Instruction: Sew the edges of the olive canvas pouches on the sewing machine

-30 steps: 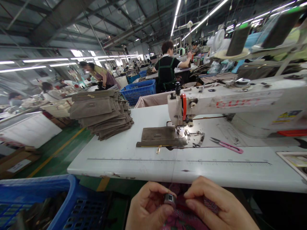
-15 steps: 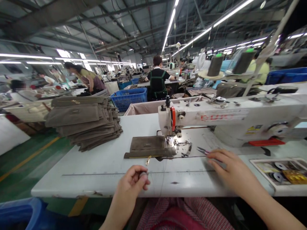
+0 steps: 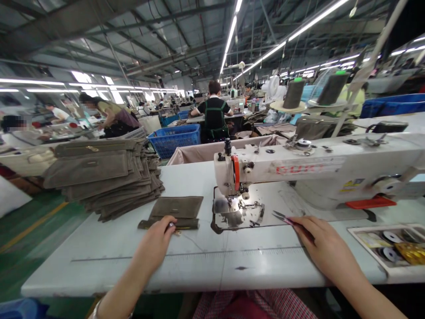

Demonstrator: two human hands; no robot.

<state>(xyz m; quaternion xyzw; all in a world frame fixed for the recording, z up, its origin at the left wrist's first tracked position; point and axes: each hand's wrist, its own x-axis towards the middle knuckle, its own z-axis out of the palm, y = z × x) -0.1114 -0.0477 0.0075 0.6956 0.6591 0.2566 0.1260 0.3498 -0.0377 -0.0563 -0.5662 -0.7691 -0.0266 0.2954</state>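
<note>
Fabric piece (image 3: 177, 210) under left hand (image 3: 156, 241); right hand (image 3: 323, 248) grips snips (image 3: 282, 217).

A brown cloth piece and small snips on the white table
The flat brown cloth piece (image 3: 175, 212) lies left of the needle; the snips (image 3: 286, 218) lie on the right, sharp tips pointing left

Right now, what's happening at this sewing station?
A person sits at a white sewing machine on a white work table. The left hand, with a small metal part pinched in its fingertips, rests on a flat olive-brown fabric piece lying left of the needle. The right hand covers pink-handled thread snips. A stack of matching fabric pieces sits far left.
</note>
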